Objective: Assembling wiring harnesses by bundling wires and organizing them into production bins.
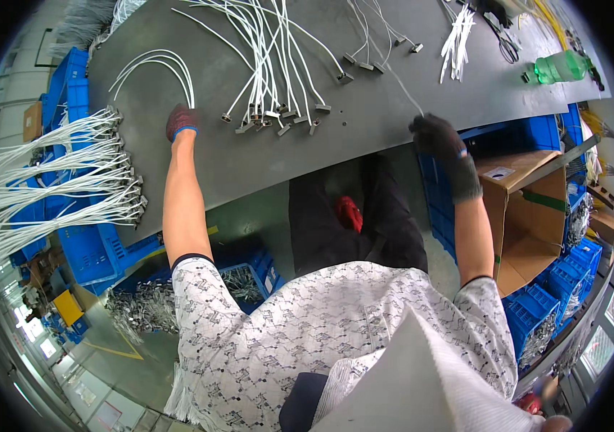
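My left hand (181, 122), in a dark red glove, is closed round the ends of a few white cables (164, 55) that arch away over the grey table. My right hand (436, 134), in a dark glove, is at the table's front edge with fingers closed on the end of a thin pale cable (402, 84). Between my hands lies a loose pile of white cables (256, 61) with metal connectors (246, 127) at their near ends. More thin cables with small metal connectors (364, 65) lie nearer my right hand.
Bundled white cables (55, 189) hang over the table's left end above blue crates (87, 248). At the right are white cable ties (457, 45), scissors (508, 49) and a green bottle (562, 67). A cardboard box (530, 223) and a blue crate (530, 309) stand below.
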Available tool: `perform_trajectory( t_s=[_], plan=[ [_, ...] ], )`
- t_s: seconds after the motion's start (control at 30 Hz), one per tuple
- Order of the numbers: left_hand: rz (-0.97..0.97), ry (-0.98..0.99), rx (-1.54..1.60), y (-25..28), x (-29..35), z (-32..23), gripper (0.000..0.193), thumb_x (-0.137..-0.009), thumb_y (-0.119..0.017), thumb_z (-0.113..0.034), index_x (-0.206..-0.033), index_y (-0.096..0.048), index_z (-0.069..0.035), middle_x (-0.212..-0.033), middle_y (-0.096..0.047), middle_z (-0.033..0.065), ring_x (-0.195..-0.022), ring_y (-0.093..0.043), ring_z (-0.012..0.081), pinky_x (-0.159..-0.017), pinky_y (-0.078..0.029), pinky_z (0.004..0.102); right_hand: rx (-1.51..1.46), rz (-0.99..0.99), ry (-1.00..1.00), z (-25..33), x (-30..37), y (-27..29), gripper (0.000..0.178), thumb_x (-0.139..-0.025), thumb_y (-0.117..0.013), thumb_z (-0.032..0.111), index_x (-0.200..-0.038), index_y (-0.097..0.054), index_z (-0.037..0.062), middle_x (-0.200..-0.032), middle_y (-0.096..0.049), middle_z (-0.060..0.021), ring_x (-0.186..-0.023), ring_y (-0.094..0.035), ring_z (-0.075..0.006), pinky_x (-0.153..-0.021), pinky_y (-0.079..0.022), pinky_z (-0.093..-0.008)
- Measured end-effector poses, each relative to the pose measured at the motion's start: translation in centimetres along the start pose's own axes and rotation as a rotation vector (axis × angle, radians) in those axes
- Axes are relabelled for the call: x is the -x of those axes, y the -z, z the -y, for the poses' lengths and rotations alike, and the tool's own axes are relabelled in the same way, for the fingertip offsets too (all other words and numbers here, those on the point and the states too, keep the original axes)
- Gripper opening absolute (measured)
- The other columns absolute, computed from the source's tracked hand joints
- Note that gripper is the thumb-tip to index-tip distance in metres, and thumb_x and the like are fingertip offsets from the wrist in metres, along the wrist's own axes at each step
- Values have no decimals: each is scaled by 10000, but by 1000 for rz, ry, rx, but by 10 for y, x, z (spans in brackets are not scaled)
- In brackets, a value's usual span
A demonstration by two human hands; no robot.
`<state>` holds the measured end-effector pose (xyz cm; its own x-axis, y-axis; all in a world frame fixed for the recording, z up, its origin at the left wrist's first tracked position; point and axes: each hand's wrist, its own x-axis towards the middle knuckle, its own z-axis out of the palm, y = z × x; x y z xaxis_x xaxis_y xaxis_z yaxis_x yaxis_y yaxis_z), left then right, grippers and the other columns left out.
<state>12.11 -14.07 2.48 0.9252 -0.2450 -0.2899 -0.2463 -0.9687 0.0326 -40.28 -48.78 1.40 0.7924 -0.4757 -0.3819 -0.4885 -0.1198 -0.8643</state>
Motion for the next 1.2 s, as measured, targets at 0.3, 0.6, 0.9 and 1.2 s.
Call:
perform_trajectory(
  t_s=[0.3,0.6,0.9,1.2],
  plan=[
    [396,57,871,-23,33,49,279,-869,-740,-266,-1064,-698,-72,-891,-694,102,-681,-623,182,-596,-501,317,763,-485,-402,-132,219,-61,270,-948,-554,275,-1034,-660,43,-1017,-687,-264,-991,-651,-446,-824,-535,-489],
    [917,-224,1855,-41,215,-101,276,-941,-651,-76,-1192,-566,-1,-1130,-661,158,-1065,-665,320,-979,-558,459,365,-392,-285,-164,329,-133,263,-990,-511,224,-1072,-686,45,-1016,-688,-243,-956,-650,-452,-805,-515,-485],
    [141,-181,2096,-3,267,-253,104,-973,-615,-121,-1009,-591,-26,-855,-676,79,-695,-675,206,-668,-615,380,769,-285,-61,-108,272,-108,217,-991,-496,194,-998,-678,76,-935,-683,-200,-923,-647,-430,-758,-516,-515],
    [-380,-350,1741,22,251,-232,153,-927,-668,-139,-951,-641,10,-825,-668,96,-699,-624,198,-672,-546,348,779,-266,-165,-122,299,-102,205,-990,-484,200,-992,-654,85,-915,-671,-198,-898,-652,-421,-737,-517,-519]
  ],
)
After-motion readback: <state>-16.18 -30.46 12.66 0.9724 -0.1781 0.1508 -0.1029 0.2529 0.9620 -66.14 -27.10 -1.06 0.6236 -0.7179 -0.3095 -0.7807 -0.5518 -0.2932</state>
